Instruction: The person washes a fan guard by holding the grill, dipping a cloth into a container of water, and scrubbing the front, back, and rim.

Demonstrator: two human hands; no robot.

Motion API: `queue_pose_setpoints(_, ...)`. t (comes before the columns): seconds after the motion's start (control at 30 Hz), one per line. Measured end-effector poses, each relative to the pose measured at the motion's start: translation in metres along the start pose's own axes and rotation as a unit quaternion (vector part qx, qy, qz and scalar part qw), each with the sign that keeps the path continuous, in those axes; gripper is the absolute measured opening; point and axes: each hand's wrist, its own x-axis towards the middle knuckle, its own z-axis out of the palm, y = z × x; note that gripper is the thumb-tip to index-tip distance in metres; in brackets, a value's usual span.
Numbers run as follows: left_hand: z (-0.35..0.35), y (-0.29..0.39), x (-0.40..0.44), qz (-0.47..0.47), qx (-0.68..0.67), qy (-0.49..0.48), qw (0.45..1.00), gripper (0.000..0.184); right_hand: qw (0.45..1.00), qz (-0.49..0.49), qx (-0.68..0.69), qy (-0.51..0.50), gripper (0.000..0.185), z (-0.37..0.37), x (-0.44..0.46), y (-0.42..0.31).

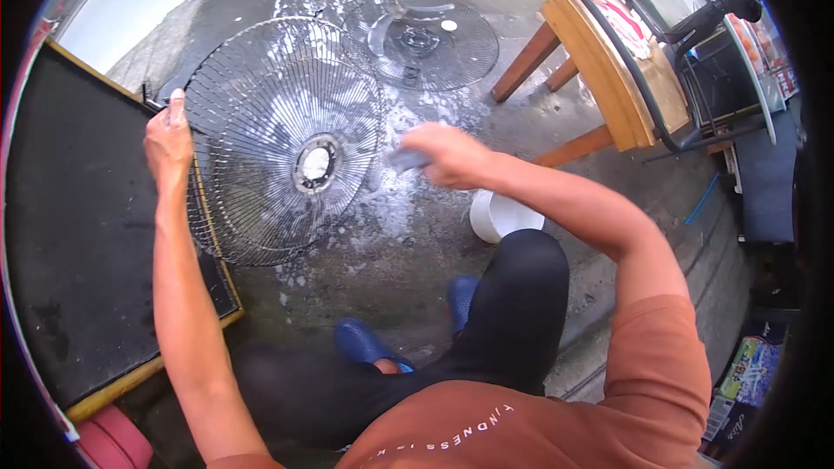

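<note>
A round wire fan grille (261, 135) with a white centre is held up off the wet floor. My left hand (169, 139) is closed on its left rim, thumb uppermost. To the right of the grille, my right hand (447, 156) grips a grey scrubbing pad (407, 159), which is blurred and appears apart from the wires. White foam (391, 200) covers the floor between and below them. Under my right forearm stands a white bucket (504, 215), partly hidden.
A second fan grille (465, 43) with fan blades (382, 30) lies on the wet floor ahead. At right stands a wooden stool (599, 61) beside a black metal frame (634, 69). A black board with a yellow edge (87, 208) is at left. My blue shoes (360, 340) are below.
</note>
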Motion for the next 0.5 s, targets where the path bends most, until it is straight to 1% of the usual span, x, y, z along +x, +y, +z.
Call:
queue_pose_setpoints(0.03,-0.002,0.005,-0.002,-0.003,-0.007,-0.007,1.0,0.069,0.994,0.076,0.036,0.073,0.03,-0.003,-0.036,0.027)
queue_pose_setpoints(0.07,-0.002,0.01,-0.003,0.007,-0.002,-0.007,1.0,0.068,0.973,0.205,0.08,0.071,0.026,-0.02,-0.065,0.026)
queue_pose_setpoints(0.13,0.0,0.019,-0.006,0.019,-0.008,-0.004,1.0,0.068,0.917,0.383,0.111,0.031,0.029,-0.028,-0.124,0.036)
queue_pose_setpoints(0.17,0.004,0.017,-0.002,0.025,-0.01,-0.001,1.0,0.069,0.891,0.431,0.147,-0.007,0.031,-0.016,-0.152,0.047)
queue_pose_setpoints(0.2,0.006,0.016,0.003,0.019,0.018,-0.013,1.0,0.068,0.858,0.477,0.183,-0.043,0.034,0.002,-0.176,0.055)
queue_pose_setpoints(0.23,0.008,0.018,0.006,0.035,0.011,-0.014,0.999,0.068,0.839,0.506,0.17,-0.108,0.034,0.012,-0.184,0.055)
queue_pose_setpoints(0.27,0.01,0.02,0.008,0.05,0.005,-0.015,0.999,0.068,0.816,0.529,0.157,-0.173,0.033,0.023,-0.19,0.056)
queue_pose_setpoints(0.3,0.012,0.028,0.005,0.064,-0.005,0.001,0.998,0.067,0.833,0.517,0.136,-0.147,0.033,0.043,-0.198,0.067)
queue_pose_setpoints(0.37,0.013,0.036,0.004,0.068,0.007,-0.012,0.998,0.066,0.865,0.484,0.092,-0.095,0.034,0.101,-0.212,0.109)
queue_pose_setpoints(0.4,0.011,0.039,0.004,0.068,0.015,-0.016,0.997,0.066,0.879,0.47,-0.025,-0.071,0.037,0.122,-0.213,0.119)
queue_pose_setpoints(0.43,0.011,0.044,0.0,0.073,0.001,-0.01,0.997,0.064,0.881,0.45,-0.14,-0.045,0.042,0.145,-0.216,0.124)
queue_pose_setpoints(0.47,0.01,0.047,-0.003,0.073,-0.003,-0.01,0.997,0.063,0.87,0.422,-0.254,-0.019,0.047,0.171,-0.219,0.133)
queue_pose_setpoints(0.5,0.008,0.049,-0.006,0.072,-0.005,-0.007,0.997,0.063,0.844,0.38,-0.373,-0.07,0.05,0.213,-0.233,0.157)
